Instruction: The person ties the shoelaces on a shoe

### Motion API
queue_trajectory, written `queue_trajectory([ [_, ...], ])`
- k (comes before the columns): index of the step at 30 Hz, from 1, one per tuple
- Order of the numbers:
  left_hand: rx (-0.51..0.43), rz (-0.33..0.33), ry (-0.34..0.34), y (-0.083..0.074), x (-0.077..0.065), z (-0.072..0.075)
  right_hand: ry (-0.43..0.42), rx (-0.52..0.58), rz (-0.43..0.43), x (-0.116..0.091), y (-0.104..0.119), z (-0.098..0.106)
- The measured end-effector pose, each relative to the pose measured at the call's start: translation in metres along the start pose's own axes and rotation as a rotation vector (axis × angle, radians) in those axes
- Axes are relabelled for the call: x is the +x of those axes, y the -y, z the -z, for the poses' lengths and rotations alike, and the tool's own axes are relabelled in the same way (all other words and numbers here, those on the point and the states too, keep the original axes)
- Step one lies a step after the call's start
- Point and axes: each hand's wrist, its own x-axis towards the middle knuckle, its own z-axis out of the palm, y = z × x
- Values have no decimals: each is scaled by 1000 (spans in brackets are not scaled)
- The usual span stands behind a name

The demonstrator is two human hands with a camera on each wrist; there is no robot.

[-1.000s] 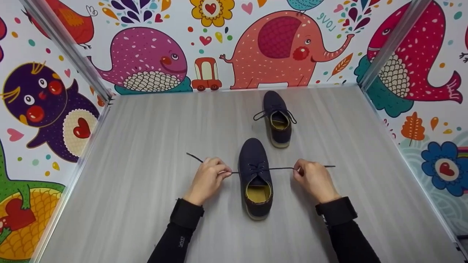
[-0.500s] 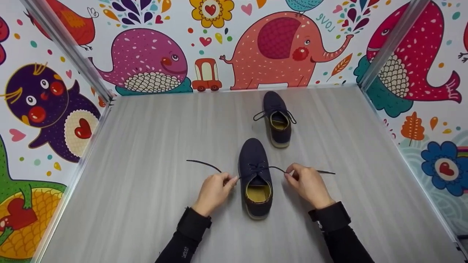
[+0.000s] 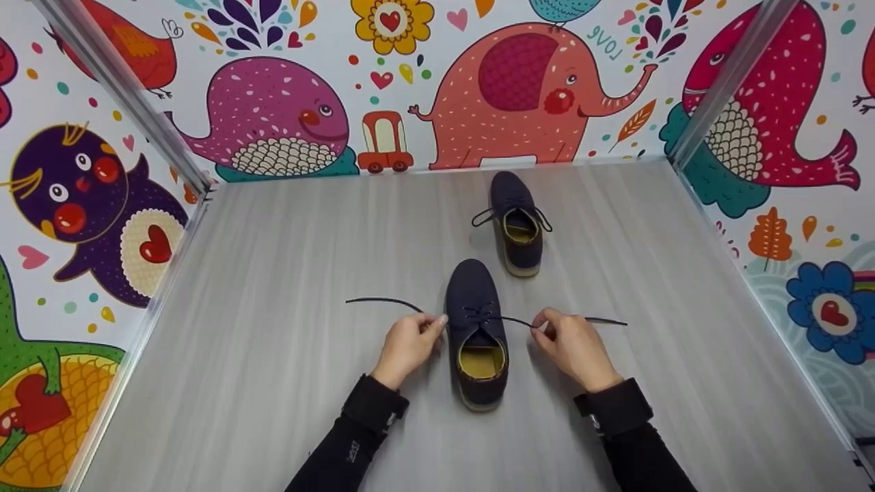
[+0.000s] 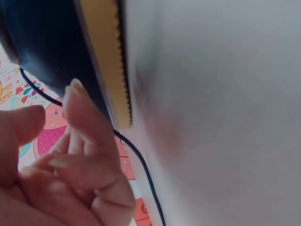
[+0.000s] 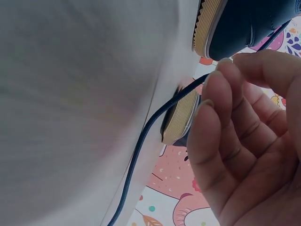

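Note:
A navy lace-up shoe (image 3: 472, 290) stands toe-forward on the grey surface, its two lace ends spread sideways. Close beside its left side is my left hand (image 3: 407, 348), fingertips at the shoe's edge. In the left wrist view its thumb (image 4: 30, 125) and index finger (image 4: 84, 110) are apart, and the left shoelace end (image 4: 148, 174) runs behind the fingers. My right hand (image 3: 577, 348), to the right of the shoe, pinches the other shoelace end (image 5: 150, 122) between thumb and fingertips. That lace sags slightly between shoe and hand, its tip trailing past the hand.
Beyond the near shoe stands a second navy shoe (image 3: 509, 195), its lace tied in a bow. Printed cartoon panels (image 3: 389, 82) wall the back and sides of the grey surface (image 3: 287, 232), with metal posts (image 3: 130, 102) at the corners.
Both hands have come inward, the left nearly to the shoe, and the taut lace has slackened. My left thumb and finger have parted from the lace; the right still pinches its end.

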Motion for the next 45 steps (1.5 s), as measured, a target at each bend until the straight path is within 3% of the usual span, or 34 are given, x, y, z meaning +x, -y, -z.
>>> queue_trajectory([
  [9, -123, 122, 110, -5, 17, -5, 6, -18, -29, -1, 0, 2],
  [15, -299, 152, 79, -5, 22, -9, -21, -13, -45, -1, -2, 2],
  [22, -477, 135, 30, -15, 32, -2, -49, -19, -39, -2, -2, 4],
  [26, -540, 107, 59, -28, 44, 12, -65, -3, -48, -3, -3, 5],
  [32, -552, 24, 84, -56, 70, 29, -74, 62, -73, -4, -5, 4],
  [37, -494, -82, 57, -77, 88, 25, -99, 167, -92, -3, -3, 5],
  [41, -410, -7, 81, -73, 88, 15, -96, 270, -130, -1, 0, 5],
  [45, -374, 107, 149, -53, 74, 6, -76, 392, -192, 1, 3, 6],
])
